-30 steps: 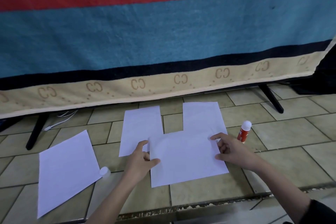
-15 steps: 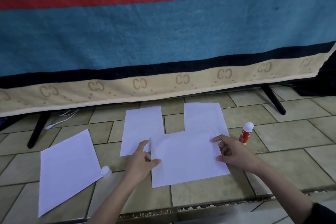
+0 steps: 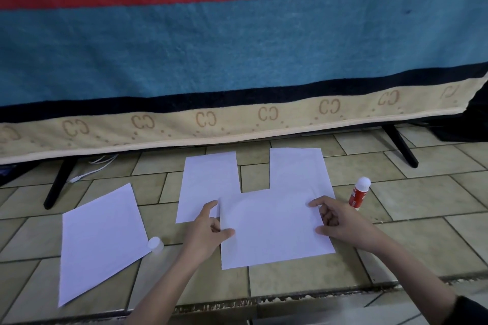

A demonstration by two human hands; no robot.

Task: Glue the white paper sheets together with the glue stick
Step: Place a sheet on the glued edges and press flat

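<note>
Several white paper sheets lie on the tiled floor. The front sheet (image 3: 272, 229) overlaps the lower end of the back right sheet (image 3: 295, 169) and touches the back left sheet (image 3: 208, 182). My left hand (image 3: 204, 232) holds the front sheet's left edge, thumb on top, index finger resting on the back left sheet. My right hand (image 3: 340, 221) holds its right edge with index finger and thumb on the paper. The red glue stick (image 3: 357, 194) stands uncapped just right of my right hand. Its white cap (image 3: 155, 244) lies beside a separate sheet (image 3: 100, 240) at the left.
A striped blue, red and beige blanket (image 3: 237, 60) hangs right behind the sheets, down to near the floor. Black stand legs (image 3: 56, 185) (image 3: 401, 148) reach out from under it on both sides. White cables (image 3: 92, 166) lie at the back left. A rough floor edge (image 3: 264, 301) runs along the front.
Both hands stay on the front sheet's edges in nearly the same pose. Sheets, glue stick and cap have not moved.
</note>
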